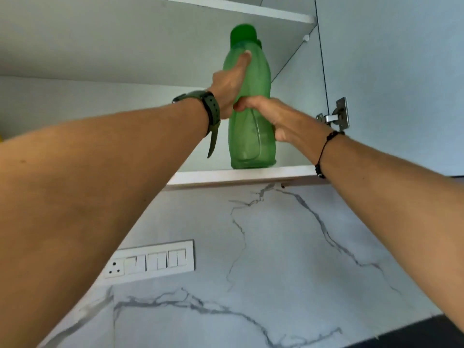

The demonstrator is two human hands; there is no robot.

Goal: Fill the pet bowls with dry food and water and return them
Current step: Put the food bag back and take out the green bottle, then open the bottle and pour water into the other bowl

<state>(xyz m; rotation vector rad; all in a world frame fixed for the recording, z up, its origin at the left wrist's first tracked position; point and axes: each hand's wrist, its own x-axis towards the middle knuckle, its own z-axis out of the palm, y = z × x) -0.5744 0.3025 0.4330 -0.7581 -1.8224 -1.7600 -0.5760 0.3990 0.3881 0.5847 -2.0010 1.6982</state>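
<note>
Nearest the camera, 2 bare forearms reach up and away from the lower corners toward an open wall cupboard. Low on the left, a white switch panel [150, 258] with 1 socket and several rocker switches is set into the marble-patterned wall [276, 247], whose grey veins run across the whole lower half of the view.

Farther up, the left wrist carries a dark green watch [209, 106] with its strap end hanging loose, and the right wrist wears a thin black cord bracelet [324, 151]. Above the wall, the white lower shelf [213, 177] of the cupboard juts out, and the green bottle [251, 136] stands upright on it, close to its front edge and toward the right side.

Both hands are on the bottle. The left hand [229, 90] wraps its upper body from the left, thumb lying up along the near face of the shoulder. The right hand [266, 114] grips the middle from the right, fingers curled across the front and nearly meeting the left hand. The bottle is translucent, with a darker green cap [243, 33]; how much it holds cannot be told.

Right of the bottle, a metal hinge [336, 116] sits on the cupboard's side wall, with the open door beyond. Farthest up, a 2nd white shelf [226, 7] crosses the top.
</note>
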